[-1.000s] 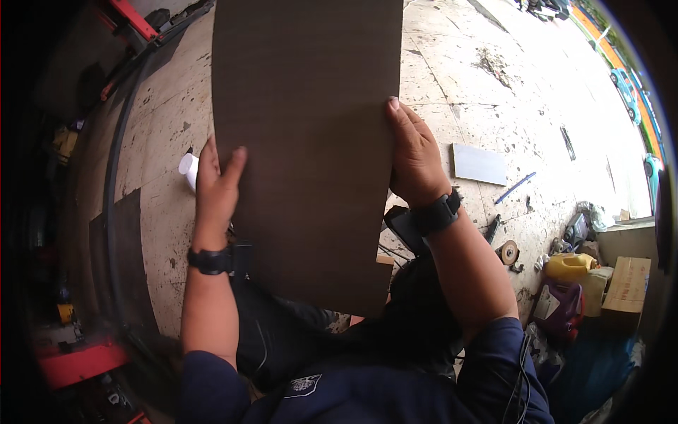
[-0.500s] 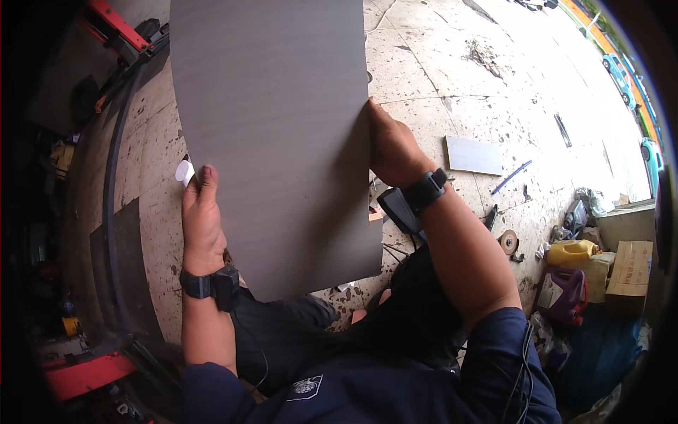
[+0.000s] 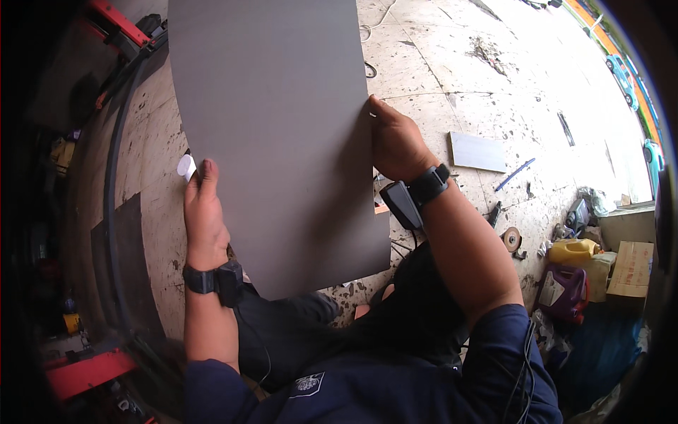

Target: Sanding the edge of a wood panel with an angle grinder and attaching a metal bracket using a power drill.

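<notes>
Stained floor (image 3: 441,56) runs from the right edge of the board (image 3: 275,134), past a small plate (image 3: 477,152), toward its bright right side. Raised above it, the board sits farther left and paler than a second ago; the left hand (image 3: 206,219) pinches its left edge, the right hand (image 3: 402,145) its right, fingers hidden. Two jugs (image 3: 561,293) and a carton (image 3: 631,268), contents unseen, crowd the floor's lower-right edge.

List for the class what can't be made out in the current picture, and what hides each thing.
All in the head view:
- Far end of the gray board: cut off by the upper edge.
- Most fingers of the left hand and right hand: behind the board.
- Rest of the white object: hidden by the left hand and board.
- Details of the blue car: too small.
</notes>
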